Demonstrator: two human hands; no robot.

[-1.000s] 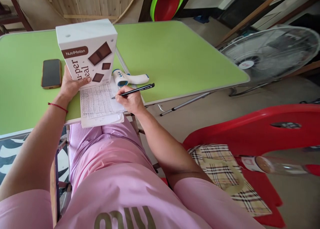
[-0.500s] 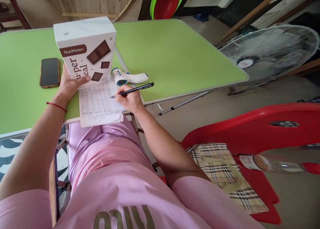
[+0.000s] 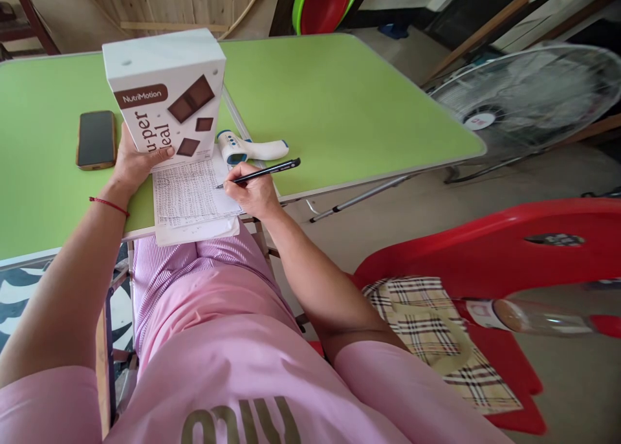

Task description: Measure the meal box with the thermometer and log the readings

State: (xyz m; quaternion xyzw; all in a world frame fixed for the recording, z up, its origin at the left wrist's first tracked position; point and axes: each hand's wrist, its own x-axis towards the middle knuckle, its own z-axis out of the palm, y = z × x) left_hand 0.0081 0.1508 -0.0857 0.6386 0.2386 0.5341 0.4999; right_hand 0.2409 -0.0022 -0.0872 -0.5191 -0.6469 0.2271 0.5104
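My left hand (image 3: 136, 162) grips the lower left of a white box (image 3: 179, 62) printed with brown squares, its thumb across the front. The box stands upright at the back of the written paper (image 3: 187, 195), which reaches over the table's front edge with more sheets beneath. Pinched in my right hand (image 3: 255, 190) is a black pen (image 3: 276, 168), its tip at the paper's right part, beside the lines of handwriting. Just beyond that hand lies a white and blue infrared thermometer (image 3: 262, 149). Left of the box rests a phone (image 3: 96, 140) with a dark screen.
The green folding table (image 3: 339, 101) has a metal rim and a seam behind the thermometer. A standing fan (image 3: 524, 101) is off its right end. At lower right, a red chair (image 3: 436, 243) carries a checked cloth (image 3: 417, 295) and a plastic bottle (image 3: 538, 318).
Both hands, the box and the pen look nearly unmoved. Only a very slight shift of the whole view shows.
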